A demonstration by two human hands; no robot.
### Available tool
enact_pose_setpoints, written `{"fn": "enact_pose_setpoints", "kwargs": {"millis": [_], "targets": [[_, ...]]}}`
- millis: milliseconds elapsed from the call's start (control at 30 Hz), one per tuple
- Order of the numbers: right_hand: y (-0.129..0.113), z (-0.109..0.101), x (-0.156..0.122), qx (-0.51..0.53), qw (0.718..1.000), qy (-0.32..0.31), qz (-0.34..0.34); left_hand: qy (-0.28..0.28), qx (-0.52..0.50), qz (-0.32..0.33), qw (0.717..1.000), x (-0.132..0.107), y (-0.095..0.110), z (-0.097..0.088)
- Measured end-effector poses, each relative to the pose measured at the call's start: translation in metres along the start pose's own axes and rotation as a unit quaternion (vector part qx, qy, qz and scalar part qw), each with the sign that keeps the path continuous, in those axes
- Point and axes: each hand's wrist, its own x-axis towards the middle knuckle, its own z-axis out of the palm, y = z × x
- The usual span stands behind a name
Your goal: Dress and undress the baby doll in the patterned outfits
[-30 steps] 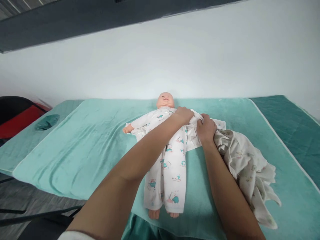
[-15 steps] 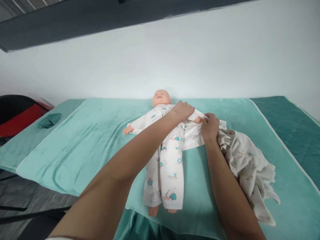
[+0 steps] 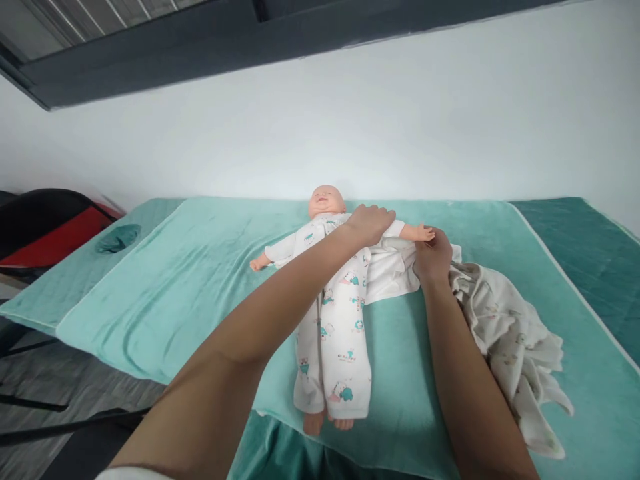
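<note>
A baby doll (image 3: 327, 200) lies on its back, dressed in white printed clothes. Its printed trousers (image 3: 345, 333) reach down to the bare feet. My left hand (image 3: 373, 225) is closed at the doll's upper arm, on the white sleeve (image 3: 394, 231). From that sleeve the doll's bare forearm (image 3: 413, 232) stretches out to the right. My right hand (image 3: 434, 257) is closed at the doll's hand (image 3: 426, 233), with its fingertips partly hidden. Loose white cloth (image 3: 393, 273) of the top is spread beneath this arm.
A crumpled off-white printed garment (image 3: 510, 333) lies right of my right forearm. Under everything is a light green bed cover (image 3: 165, 280), with a face hole (image 3: 119, 239) at the left. A red and black chair (image 3: 55, 233) stands at the left, before a white wall (image 3: 320, 120).
The doll's forearm and hand now extend out of the sleeve, where before the sleeve was stretched past the hand. My right hand has shifted from the sleeve's end to the doll's hand.
</note>
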Motion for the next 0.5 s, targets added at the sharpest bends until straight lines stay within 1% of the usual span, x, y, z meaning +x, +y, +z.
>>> {"fn": "enact_pose_setpoints", "kwargs": {"millis": [67, 133, 200, 267, 300, 333, 367, 433, 500], "targets": [[0.002, -0.003, 0.000, 0.011, 1.000, 0.007, -0.027, 0.005, -0.025, -0.020, 0.999, 0.008, 0.004, 0.008], [0.002, -0.006, -0.001, -0.024, 0.997, 0.018, -0.078, 0.001, -0.049, -0.035, 0.998, 0.011, 0.008, 0.013], [-0.001, -0.007, -0.004, -0.082, 0.988, 0.018, -0.133, -0.007, -0.075, -0.042, 0.996, 0.004, 0.009, 0.011], [-0.006, -0.004, -0.009, -0.127, 0.977, -0.006, -0.171, 0.006, -0.119, -0.054, 0.991, -0.013, 0.004, 0.008], [-0.008, -0.002, -0.012, -0.141, 0.973, -0.025, -0.183, 0.030, -0.151, -0.067, 0.986, -0.025, 0.000, 0.008], [-0.011, 0.002, -0.016, -0.151, 0.968, -0.047, -0.194, 0.068, -0.191, -0.087, 0.975, -0.039, -0.006, 0.009], [-0.014, 0.005, -0.021, -0.157, 0.964, -0.070, -0.205, 0.118, -0.234, -0.117, 0.958, -0.055, -0.013, 0.014], [-0.020, 0.013, -0.030, -0.157, 0.954, -0.117, -0.228, 0.233, -0.311, -0.173, 0.905, -0.086, -0.027, 0.031], [-0.025, 0.019, -0.040, -0.140, 0.946, -0.159, -0.244, 0.328, -0.388, -0.197, 0.839, -0.112, -0.040, 0.056]]}}
